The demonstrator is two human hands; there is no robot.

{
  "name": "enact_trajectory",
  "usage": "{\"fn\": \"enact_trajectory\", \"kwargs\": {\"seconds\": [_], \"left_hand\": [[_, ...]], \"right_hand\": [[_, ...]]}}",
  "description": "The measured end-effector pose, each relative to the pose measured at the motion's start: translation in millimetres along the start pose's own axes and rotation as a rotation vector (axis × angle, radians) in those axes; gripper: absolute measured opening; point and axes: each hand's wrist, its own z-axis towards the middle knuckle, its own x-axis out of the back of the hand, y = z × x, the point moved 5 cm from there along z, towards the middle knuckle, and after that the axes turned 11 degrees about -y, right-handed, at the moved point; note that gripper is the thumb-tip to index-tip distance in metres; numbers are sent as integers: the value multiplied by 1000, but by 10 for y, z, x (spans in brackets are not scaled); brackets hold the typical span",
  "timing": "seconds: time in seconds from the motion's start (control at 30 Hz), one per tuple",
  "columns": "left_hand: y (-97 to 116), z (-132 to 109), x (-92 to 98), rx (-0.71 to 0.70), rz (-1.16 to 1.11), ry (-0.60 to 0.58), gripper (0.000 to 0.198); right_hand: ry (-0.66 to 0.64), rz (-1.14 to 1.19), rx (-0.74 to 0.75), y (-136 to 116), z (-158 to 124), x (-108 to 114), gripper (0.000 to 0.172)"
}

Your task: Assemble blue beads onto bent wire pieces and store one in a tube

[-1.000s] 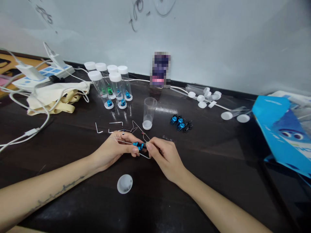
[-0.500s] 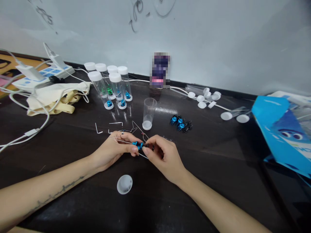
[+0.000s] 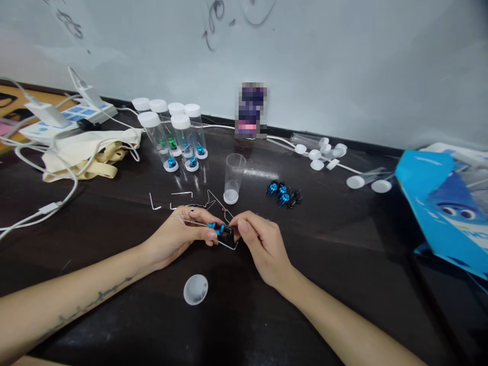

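Observation:
My left hand (image 3: pixel 194 227) is closed, pinching a small blue-and-black metal part (image 3: pixel 218 229) between thumb and fingers. A thin bent metal rod (image 3: pixel 227 246) sticks out below the part, and another thin rod (image 3: pixel 190 220) crosses the same hand. Beside the part's black end is my right hand (image 3: pixel 259 241), its thumb and fingers curled together; what lies between them, if anything, I cannot make out. Just behind the hands lie bent wires (image 3: pixel 217 199) and hex keys (image 3: pixel 183 193). A small white cup (image 3: pixel 195 290) with tiny dark pieces sits in front.
An upright clear tube (image 3: pixel 235 175) stands behind the hands. Several capped tubes (image 3: pixel 181 122) are at back left, blue and black parts (image 3: pixel 282 191) at right. White caps (image 3: pixel 314 154), a blue bag (image 3: pixel 430 203), a phone (image 3: pixel 250 109) and a power strip (image 3: pixel 68 122) surround the table.
My right fingers have drawn slightly back to the right from the part, uncovering its black end and the bent rod's tip. My left hand stays in place.

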Motion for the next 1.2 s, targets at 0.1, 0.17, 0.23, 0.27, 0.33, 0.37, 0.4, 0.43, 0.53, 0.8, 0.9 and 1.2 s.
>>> {"fn": "enact_trajectory", "kwargs": {"seconds": [0.1, 0.17, 0.23, 0.27, 0.33, 0.37, 0.4, 0.43, 0.53, 0.8, 0.9, 1.2], "left_hand": [[-3, -5, 3, -2, 2, 0, 16], [-7, -9, 5, -3, 1, 0, 17], [-11, -13, 6, 0, -2, 1, 16], [-10, -13, 5, 1, -4, 1, 16], [-6, -11, 0, 0, -12, -2, 16], [-4, -9, -3, 1, -15, -5, 16], [-1, -7, -6, 1, -18, -9, 16], [1, -5, -8, 1, -19, -13, 16], [2, -3, -8, 7, -22, -9, 15], [-4, -4, -13, -2, -18, -17, 16], [-3, -4, -10, -4, -24, -21, 15], [-13, 11, -2, -2, -24, -19, 15]], "right_hand": [[-12, 2, 2, 2, 4, -11, 36], [-11, 7, -5, 7, 3, -13, 36], [7, 18, -13, 9, -3, -3, 35], [21, 25, -10, 7, -8, 5, 33], [43, 38, 11, -5, -18, 20, 32], [47, 41, 23, -10, -21, 23, 32], [47, 42, 33, -14, -23, 24, 32], [45, 44, 37, -15, -23, 22, 33], [45, 48, 33, -9, -23, 20, 34], [66, 51, 64, -27, -31, 31, 33], [69, 60, 63, -19, -29, 30, 34], [76, 63, 83, -31, -29, 36, 32]]}}
